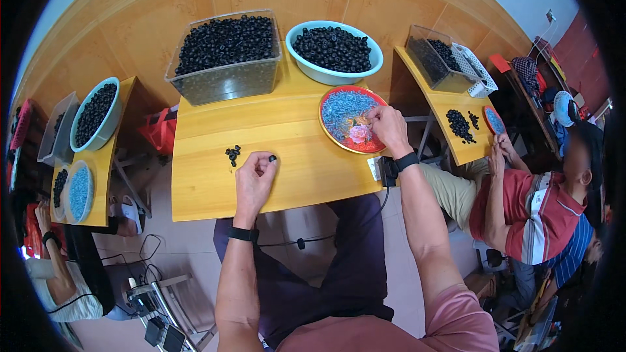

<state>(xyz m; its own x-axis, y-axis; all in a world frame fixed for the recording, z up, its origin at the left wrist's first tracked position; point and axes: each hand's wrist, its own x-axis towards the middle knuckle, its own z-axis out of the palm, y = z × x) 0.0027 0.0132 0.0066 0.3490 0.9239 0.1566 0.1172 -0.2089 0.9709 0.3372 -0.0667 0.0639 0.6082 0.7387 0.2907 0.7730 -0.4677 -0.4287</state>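
Note:
Between the thumb and forefinger of my left hand point(255, 181) is a small round black part point(272, 158), held above the table's front half. A few loose black parts point(233, 154) lie on the wood just left of that hand. My right hand point(390, 129) reaches over the right side of a red-rimmed round tray point(325, 128) with a flower print. Its fingertips are pinched together at the tray; what they hold, if anything, is too small to make out. Small, thin, bluish pieces point(347, 108), like screws, cover the tray's far and left part.
Behind stand a clear plastic bin point(225, 85) and a light blue basin point(336, 78), both heaped with black parts. A dark box with a cable point(388, 171) sits at the table's right edge. People work at side tables left and right, a person in red point(521, 215) among them.

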